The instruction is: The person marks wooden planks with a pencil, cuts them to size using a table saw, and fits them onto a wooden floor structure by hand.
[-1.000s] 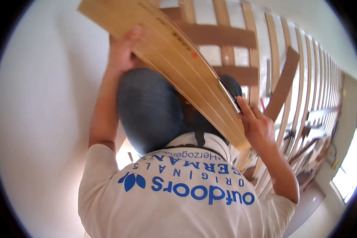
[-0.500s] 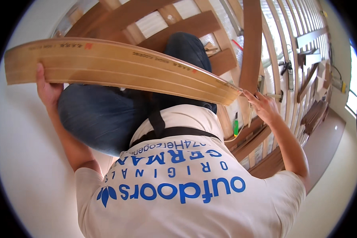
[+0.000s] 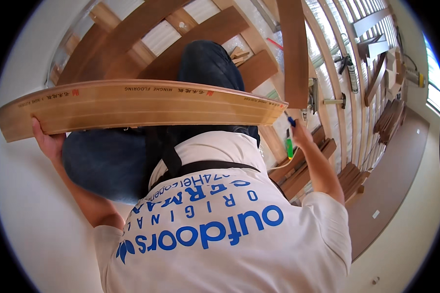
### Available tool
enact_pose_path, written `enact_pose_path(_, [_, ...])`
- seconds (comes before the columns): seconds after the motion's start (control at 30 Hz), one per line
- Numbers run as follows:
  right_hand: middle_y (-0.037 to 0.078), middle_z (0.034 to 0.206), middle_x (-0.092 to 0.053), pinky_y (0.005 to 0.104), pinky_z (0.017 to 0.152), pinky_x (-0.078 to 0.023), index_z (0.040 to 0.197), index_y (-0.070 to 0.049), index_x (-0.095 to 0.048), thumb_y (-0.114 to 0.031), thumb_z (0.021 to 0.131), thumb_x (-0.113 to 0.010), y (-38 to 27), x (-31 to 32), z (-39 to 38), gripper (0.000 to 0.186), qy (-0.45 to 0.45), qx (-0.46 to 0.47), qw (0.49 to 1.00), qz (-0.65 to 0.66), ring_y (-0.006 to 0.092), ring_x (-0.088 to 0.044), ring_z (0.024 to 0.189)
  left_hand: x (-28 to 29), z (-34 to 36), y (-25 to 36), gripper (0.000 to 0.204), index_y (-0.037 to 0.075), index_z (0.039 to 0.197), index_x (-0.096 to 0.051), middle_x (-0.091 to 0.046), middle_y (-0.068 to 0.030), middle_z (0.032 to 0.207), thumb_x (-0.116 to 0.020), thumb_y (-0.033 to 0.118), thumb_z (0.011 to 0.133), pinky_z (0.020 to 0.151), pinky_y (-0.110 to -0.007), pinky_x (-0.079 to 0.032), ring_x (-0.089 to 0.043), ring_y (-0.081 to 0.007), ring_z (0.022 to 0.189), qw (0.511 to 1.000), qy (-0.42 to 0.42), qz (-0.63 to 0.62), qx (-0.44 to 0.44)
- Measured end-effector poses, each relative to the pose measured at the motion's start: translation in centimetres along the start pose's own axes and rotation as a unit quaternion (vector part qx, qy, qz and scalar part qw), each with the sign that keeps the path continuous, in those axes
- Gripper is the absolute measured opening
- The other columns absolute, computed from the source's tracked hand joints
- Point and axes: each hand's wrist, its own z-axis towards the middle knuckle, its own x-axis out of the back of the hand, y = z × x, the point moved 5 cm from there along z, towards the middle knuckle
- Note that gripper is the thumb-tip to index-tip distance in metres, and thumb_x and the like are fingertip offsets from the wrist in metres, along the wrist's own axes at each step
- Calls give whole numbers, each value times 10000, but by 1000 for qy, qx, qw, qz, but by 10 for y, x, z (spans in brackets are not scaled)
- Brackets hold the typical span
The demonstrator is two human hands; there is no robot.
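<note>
A long floorboard (image 3: 146,105), its tan grooved underside facing me, lies across my lap with its long edges running left to right. My left hand (image 3: 49,141) is closed on its lower edge near the left end, thumb on the face. Just below the board's right end, my right hand (image 3: 300,133) is closed around a small blue-handled tool (image 3: 291,121) with a thin tip; its exact kind is too small to tell. A green-and-black tool (image 3: 289,145) lies just left of that hand. Beyond the hand, a brown floorboard (image 3: 294,53) points away from me.
Wooden joists (image 3: 327,44) with silvery sheeting between them cover the floor. A hammer (image 3: 335,101), a caulking gun (image 3: 352,75) and a metal power tool (image 3: 314,95) lie at the right. Brown boards are stacked (image 3: 391,115) farther right. A white wall (image 3: 29,195) stands on my left.
My right hand has left the board's right end and now holds the blue-handled tool. The board has dropped closer to me and its underside shows more level; my left hand still grips it.
</note>
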Motion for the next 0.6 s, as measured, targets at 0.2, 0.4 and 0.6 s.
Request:
enact_pose_path(0.2, [117, 1066, -722, 362, 809, -564, 1195, -50, -618, -381, 1054, -593, -19, -2, 34, 360, 1, 41, 877, 479, 214, -714, 936, 12, 9, -4, 557, 102, 1498, -469, -549, -117, 1474, -505, 455, 1068, 1137, -488, -438, -524, -305, 1350, 1000, -3, 5, 13])
enact_pose_path(0.4, [62, 1155, -718, 325, 871, -592, 1296, -39, -670, -318, 1040, -647, -82, 107, -11, 379, -86, 128, 810, 565, 170, -700, 923, 12, 7, -3, 561, 100, 1498, -463, -546, -127, 1478, -513, 453, 1065, 1137, -488, -438, -524, -307, 1349, 1000, -4, -7, 12])
enact_pose_path(0.6, [51, 1072, -722, 315, 892, -600, 1236, -8, -704, -220, 1002, -710, -91, 120, 0, 316, -121, 139, 833, 522, 138, -680, 953, -1, -4, -2, 579, 98, 1507, -449, -542, -133, 1482, -519, 458, 1059, 1149, -491, -424, -518, -311, 1358, 1000, 5, 3, 5])
